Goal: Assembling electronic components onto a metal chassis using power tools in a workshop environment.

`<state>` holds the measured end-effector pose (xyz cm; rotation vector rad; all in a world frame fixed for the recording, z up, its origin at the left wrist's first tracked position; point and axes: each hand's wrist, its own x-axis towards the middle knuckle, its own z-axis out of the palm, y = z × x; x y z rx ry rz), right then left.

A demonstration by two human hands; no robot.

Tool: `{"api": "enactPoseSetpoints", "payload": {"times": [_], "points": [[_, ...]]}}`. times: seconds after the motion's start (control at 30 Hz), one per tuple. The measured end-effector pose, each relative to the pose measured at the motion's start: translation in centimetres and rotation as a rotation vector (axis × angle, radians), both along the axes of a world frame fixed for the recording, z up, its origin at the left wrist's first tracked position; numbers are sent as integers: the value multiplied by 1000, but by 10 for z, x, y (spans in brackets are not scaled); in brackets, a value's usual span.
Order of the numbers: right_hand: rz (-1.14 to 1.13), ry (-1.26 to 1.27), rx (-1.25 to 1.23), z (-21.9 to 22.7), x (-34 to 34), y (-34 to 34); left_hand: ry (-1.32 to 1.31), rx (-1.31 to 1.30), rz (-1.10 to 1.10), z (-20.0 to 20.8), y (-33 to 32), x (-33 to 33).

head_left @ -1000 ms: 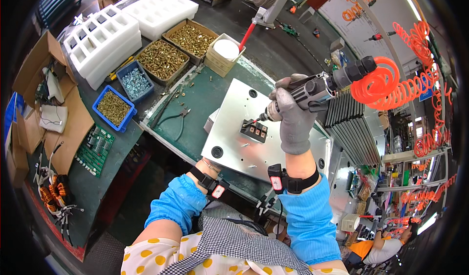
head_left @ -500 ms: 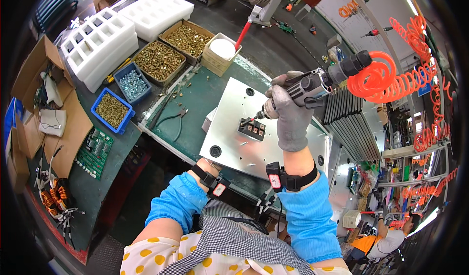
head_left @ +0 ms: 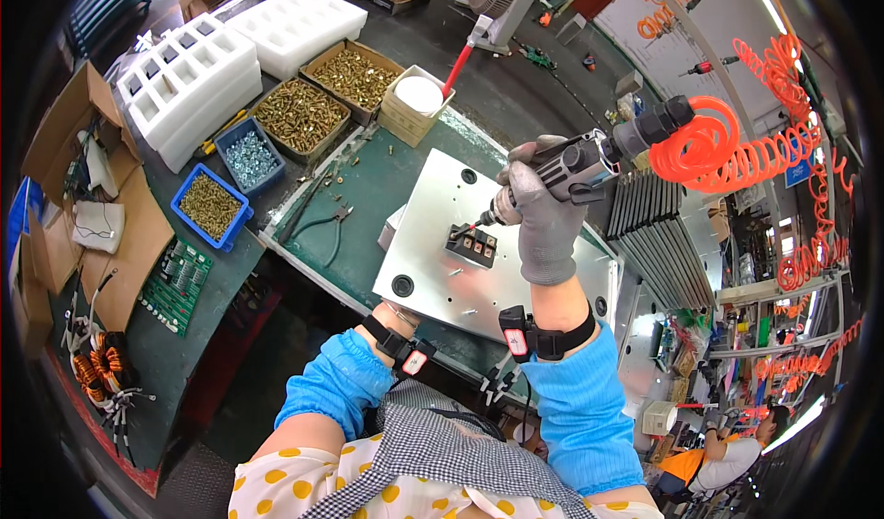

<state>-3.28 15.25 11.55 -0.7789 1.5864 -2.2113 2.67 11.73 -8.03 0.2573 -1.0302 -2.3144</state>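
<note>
My right hand (head_left: pixel 545 210), in a grey glove, is wrapped round a grey and black air screwdriver (head_left: pixel 582 164). Its bit points down-left and meets the top-left end of a black block-shaped module (head_left: pixel 471 245) with copper-coloured terminals. The module sits on a silvery metal plate (head_left: pixel 424 243) with black round pieces near its corners. A couple of small loose screws (head_left: pixel 455 271) lie on the plate in front of the module. My left hand (head_left: pixel 398 316) shows only at the wrist, by the plate's near edge; the plate hides its fingers.
Pliers (head_left: pixel 338 233) lie on the green mat left of the plate. Beyond are boxes of brass-coloured fasteners (head_left: pixel 302 116), blue bins (head_left: pixel 214 208) and white foam trays (head_left: pixel 189 86). A coiled orange hose (head_left: pixel 700 146) trails from the screwdriver. Stacked dark metal parts (head_left: pixel 658 233) stand at right.
The plate, the module and my right hand with the screwdriver sit very slightly further left in the picture. The bit stays at the same end of the module.
</note>
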Motion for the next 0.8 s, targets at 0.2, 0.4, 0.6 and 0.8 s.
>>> {"api": "enactPoseSetpoints", "payload": {"times": [0.2,0.4,0.6,0.8], "points": [[14,15,15,-2,-2,1,10,42,22,1,1,-2],[6,11,6,-1,0,0,22,85,27,-3,-4,0],[-6,2,20,0,-2,0,6,49,31,-10,-8,11],[-4,31,23,-1,-4,-1,70,189,-7,-17,-10,7]]}}
